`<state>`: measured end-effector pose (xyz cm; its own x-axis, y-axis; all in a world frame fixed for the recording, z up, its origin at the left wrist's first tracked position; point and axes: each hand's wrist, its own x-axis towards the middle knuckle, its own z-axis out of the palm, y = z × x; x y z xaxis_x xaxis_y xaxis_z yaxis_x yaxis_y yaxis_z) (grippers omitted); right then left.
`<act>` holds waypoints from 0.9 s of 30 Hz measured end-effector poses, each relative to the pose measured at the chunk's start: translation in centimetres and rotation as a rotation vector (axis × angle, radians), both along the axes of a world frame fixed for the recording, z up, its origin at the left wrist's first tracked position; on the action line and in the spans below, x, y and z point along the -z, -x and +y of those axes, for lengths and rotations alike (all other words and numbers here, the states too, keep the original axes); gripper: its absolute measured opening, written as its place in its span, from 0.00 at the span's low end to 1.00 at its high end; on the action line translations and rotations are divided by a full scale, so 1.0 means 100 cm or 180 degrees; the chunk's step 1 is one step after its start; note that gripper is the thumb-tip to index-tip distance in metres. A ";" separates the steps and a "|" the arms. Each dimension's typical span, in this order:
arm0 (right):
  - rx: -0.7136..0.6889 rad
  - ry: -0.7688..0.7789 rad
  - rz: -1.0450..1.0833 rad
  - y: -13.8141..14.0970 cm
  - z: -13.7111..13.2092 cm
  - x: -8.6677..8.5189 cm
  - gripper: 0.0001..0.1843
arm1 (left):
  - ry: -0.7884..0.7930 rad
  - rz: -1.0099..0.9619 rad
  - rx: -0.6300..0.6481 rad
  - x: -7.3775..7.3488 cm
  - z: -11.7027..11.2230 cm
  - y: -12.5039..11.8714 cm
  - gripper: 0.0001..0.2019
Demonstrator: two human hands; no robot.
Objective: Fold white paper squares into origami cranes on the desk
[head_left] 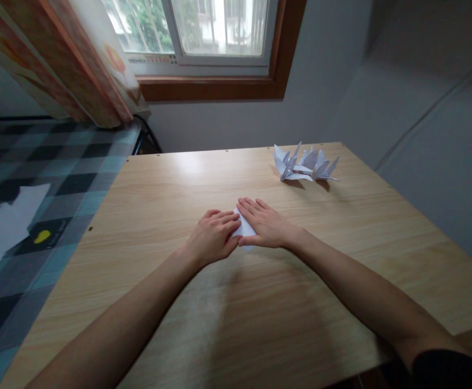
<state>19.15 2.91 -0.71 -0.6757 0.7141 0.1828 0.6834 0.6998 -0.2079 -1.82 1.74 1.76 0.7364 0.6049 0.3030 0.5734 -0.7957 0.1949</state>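
A small folded piece of white paper (pixel 244 229) lies in the middle of the wooden table (pixel 341 243). My left hand (pixel 213 235) rests on its left side with fingers curled and pressed down on the paper's edge. My right hand (pixel 264 222) lies flat over its right side, fingers stretched out and together, holding it against the table. Most of the paper is hidden under both hands. Several folded white paper cranes (pixel 304 165) stand in a cluster at the far right of the table, well beyond my hands.
To the left of the table is a bed with a checked blue-grey cover (pixel 37 178) and a loose white sheet (pixel 5 224) on it. A window (pixel 203 32) with a patterned curtain (pixel 69 65) is behind. A grey wall (pixel 430 108) runs along the right.
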 end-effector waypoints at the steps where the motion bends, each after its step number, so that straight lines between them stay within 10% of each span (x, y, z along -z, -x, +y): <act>1: 0.0041 -0.0010 -0.0041 -0.002 -0.001 0.001 0.53 | 0.0022 0.0039 -0.0002 0.000 0.000 0.001 0.11; 9: 0.0358 -0.0045 -0.0019 -0.021 -0.019 0.006 0.55 | 0.0129 -0.0023 -0.0038 0.001 0.000 0.004 0.16; 18: 0.0638 -0.0488 0.0305 -0.018 -0.035 -0.008 0.15 | -0.0133 -0.0031 -0.0263 0.001 -0.002 0.002 0.22; 27: 0.0027 -0.0180 0.0685 -0.036 -0.023 -0.005 0.21 | 0.0048 -0.0177 0.0193 0.006 0.005 0.010 0.18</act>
<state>22.72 0.61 -0.26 -0.6108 0.7042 0.3621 0.6334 0.7089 -0.3103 -2.81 2.20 1.19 0.7540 0.5646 0.3357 0.5123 -0.8253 0.2375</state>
